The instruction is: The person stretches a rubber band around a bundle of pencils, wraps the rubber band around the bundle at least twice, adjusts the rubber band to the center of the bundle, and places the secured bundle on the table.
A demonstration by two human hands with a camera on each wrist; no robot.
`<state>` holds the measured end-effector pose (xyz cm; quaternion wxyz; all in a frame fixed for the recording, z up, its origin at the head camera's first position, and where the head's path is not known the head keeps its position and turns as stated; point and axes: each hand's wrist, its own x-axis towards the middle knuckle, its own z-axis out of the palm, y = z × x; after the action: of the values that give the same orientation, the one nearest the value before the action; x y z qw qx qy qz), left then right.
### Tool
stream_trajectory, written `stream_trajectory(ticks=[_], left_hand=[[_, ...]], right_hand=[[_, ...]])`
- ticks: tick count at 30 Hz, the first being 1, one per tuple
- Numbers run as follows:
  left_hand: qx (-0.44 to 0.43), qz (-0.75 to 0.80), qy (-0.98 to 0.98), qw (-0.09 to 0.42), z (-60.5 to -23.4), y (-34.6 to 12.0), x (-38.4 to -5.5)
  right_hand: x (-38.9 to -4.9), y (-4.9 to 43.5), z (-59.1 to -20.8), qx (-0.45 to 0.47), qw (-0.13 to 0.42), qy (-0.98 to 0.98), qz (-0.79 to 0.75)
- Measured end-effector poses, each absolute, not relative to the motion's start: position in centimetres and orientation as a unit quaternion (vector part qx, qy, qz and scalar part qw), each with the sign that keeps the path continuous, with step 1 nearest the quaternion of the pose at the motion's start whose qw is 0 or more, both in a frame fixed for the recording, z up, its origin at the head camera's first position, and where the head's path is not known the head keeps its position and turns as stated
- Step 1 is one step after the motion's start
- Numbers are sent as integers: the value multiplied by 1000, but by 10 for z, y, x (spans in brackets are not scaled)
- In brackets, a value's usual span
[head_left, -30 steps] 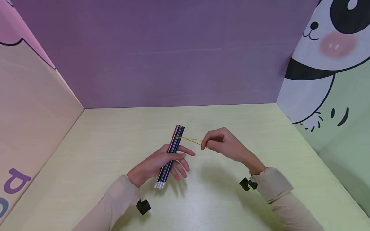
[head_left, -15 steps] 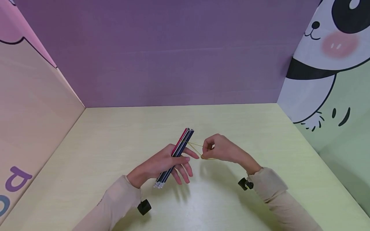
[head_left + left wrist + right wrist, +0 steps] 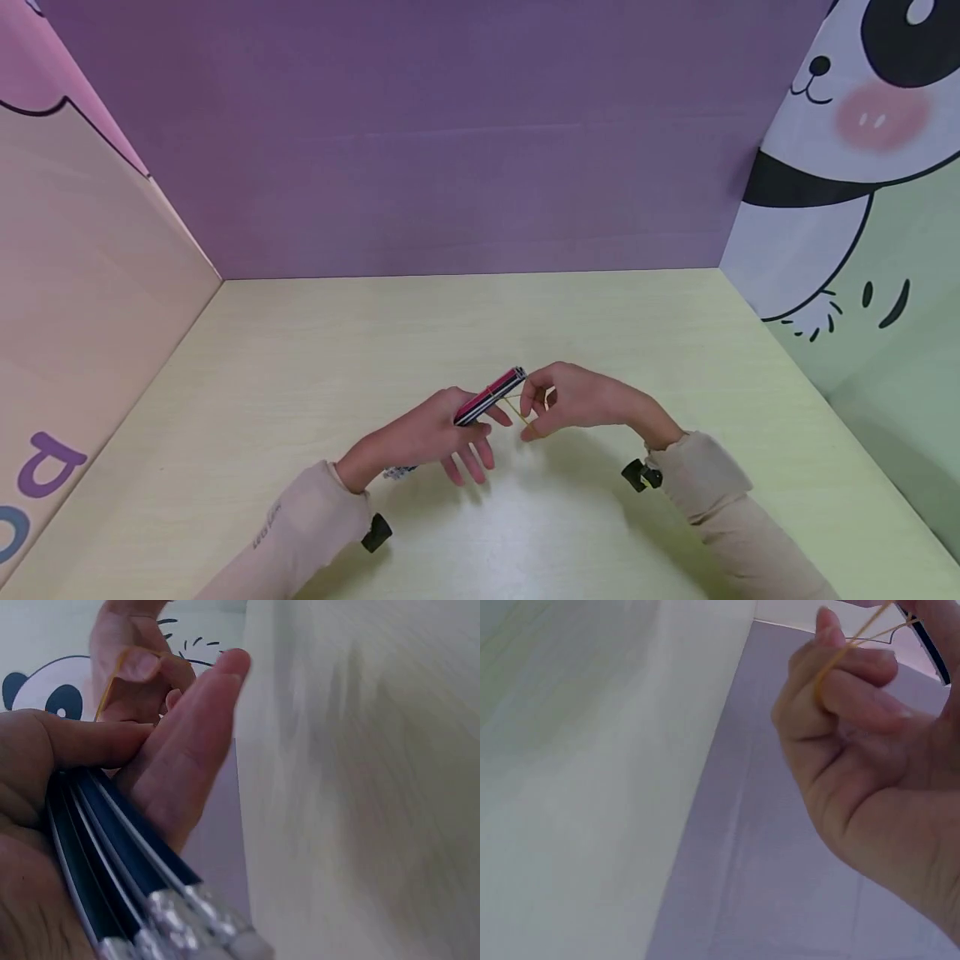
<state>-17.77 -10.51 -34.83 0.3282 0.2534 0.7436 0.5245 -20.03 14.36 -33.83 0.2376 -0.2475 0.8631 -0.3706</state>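
A bundle of several pencils, dark blue with one red, lies across the palm of my left hand. The thumb clamps it while the other fingers stretch out to the right. Silvery ferrules at the near end show close up in the left wrist view. A thin yellow rubber band runs from the far part of the bundle to my right hand, whose fingers hold it stretched. In the right wrist view the band loops around curled fingers. My left hand partly hides the pencils' middle.
Both hands are above a pale wooden table. A purple wall rises at the back, a cream panel at the left and a panda-printed panel at the right. Small black cameras hang at the wrists.
The pencil bundle has tilted, its far end swinging right and down toward my right hand. My right hand has moved slightly lower, and the stretched part of the rubber band has become shorter.
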Motion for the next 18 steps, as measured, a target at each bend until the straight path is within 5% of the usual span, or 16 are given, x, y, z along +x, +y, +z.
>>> stream_trajectory(ticks=[12,18], left_hand=[[278,419,821,270,-348,-102,-169],[307,340,868,191,-349,-99,-166]], right_hand=[[-174,131,-321,-292,102,915,-260],[-163,126,-316,-295,40,931,-211]])
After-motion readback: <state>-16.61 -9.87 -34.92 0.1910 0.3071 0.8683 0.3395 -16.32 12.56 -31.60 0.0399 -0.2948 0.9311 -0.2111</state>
